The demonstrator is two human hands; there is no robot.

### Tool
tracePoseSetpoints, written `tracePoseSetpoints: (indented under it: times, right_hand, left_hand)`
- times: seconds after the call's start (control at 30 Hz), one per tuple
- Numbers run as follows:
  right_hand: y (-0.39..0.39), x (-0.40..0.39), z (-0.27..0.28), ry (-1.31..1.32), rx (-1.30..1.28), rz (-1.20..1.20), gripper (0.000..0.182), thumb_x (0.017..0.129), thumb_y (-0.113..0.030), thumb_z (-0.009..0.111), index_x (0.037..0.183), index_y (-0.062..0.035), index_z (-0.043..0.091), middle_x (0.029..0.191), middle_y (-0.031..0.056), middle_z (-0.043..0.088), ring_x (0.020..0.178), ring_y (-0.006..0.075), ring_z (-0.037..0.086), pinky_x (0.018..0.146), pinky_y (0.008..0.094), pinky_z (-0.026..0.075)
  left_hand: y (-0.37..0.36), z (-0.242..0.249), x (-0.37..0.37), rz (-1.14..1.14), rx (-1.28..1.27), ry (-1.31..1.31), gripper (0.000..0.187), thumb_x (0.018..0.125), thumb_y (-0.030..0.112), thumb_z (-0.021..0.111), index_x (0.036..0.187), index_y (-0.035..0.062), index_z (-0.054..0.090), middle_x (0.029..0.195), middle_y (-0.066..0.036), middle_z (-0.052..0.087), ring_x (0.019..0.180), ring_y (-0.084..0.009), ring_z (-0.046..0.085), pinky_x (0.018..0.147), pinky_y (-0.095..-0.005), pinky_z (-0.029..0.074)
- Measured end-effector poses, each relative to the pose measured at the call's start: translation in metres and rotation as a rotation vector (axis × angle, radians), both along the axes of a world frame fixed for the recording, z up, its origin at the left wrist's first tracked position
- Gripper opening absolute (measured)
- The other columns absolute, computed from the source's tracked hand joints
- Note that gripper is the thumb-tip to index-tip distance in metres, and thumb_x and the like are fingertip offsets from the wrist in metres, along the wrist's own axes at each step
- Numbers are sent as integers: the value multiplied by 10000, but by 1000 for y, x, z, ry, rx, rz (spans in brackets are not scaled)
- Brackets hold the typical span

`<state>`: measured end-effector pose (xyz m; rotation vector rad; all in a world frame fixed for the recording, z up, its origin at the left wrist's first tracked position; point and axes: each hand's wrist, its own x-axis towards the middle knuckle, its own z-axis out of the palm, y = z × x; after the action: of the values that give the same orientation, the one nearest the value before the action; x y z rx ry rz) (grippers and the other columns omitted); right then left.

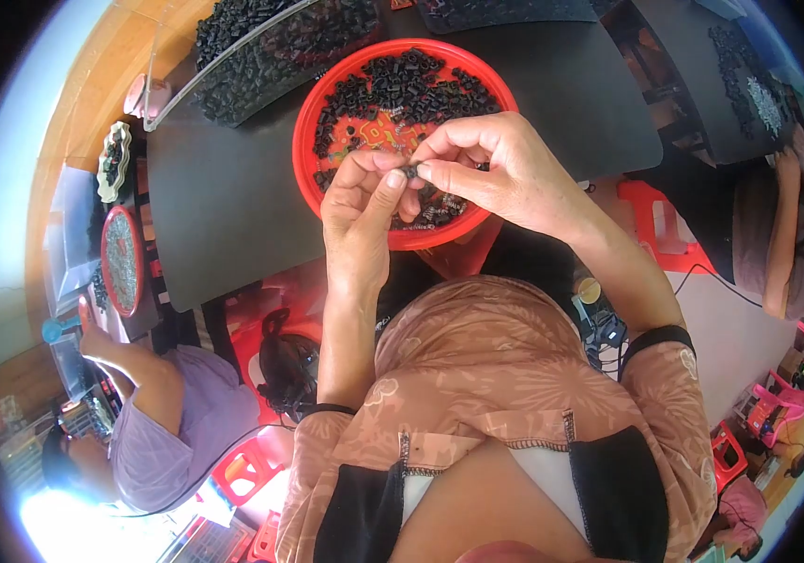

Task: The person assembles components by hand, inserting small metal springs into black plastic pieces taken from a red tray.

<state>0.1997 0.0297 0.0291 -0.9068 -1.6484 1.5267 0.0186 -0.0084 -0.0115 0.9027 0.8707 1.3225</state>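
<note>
My left hand [364, 192] and my right hand [482, 164] meet above a round red tray [303, 141]. Between the fingertips of both hands is a small black plastic part [409, 172], mostly covered by the fingers, so its exact kind cannot be made out. Both hands are pinched closed on it. Inside the tray lie many small black plastic parts [407, 80], heaped toward the far side. Small metal springs [425, 218] lie among them near the tray's front edge, partly behind my hands.
A clear bin [271, 61] full of black parts stands on the dark table [224, 202], left of the tray. Farther left are a smaller red tray [121, 261] and a person in a purple shirt [182, 413]. Another person [787, 225] works at the right, near a red stool [665, 230].
</note>
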Motion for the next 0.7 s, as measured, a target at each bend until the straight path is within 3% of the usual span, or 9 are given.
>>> tracePoseSetpoints:
  times: [0.07,0.17,0.27,0.47,0.7]
  right_hand:
    - [1,0,-2,-1,19,16,144,889,-48,622,940,82,658,831,94,691,790,100,644,713,241,516]
    - [3,0,-2,124,-147,59,124,873,-60,631,908,51,672,789,62,674,725,76,612,657,227,491]
    - [10,4,-6,68,-203,107,122,860,-98,648,870,19,682,740,20,642,641,43,543,582,211,439]
    - [16,5,-7,17,-135,125,128,822,-126,661,806,-1,685,646,-19,593,572,30,484,529,205,392]
    - [12,1,-10,-61,35,17,152,798,-113,664,822,37,670,687,97,674,623,121,633,605,249,498]
  left_hand:
    - [0,2,-2,-23,8,32,92,946,60,573,1037,47,571,835,-61,650,649,-84,549,598,-217,449]
    - [0,4,-3,-100,20,7,77,950,67,566,1026,56,558,813,-69,646,622,-85,537,570,-215,442]
    - [1,5,-4,-124,21,-14,60,954,74,560,1011,64,546,791,-72,638,609,-88,532,554,-209,430]
    - [5,-2,-6,-174,53,-40,44,949,75,572,985,62,550,773,-62,625,600,-79,513,544,-205,414]
    - [1,-5,5,10,164,206,59,939,11,566,975,54,548,782,-49,625,622,-58,503,553,-196,406]
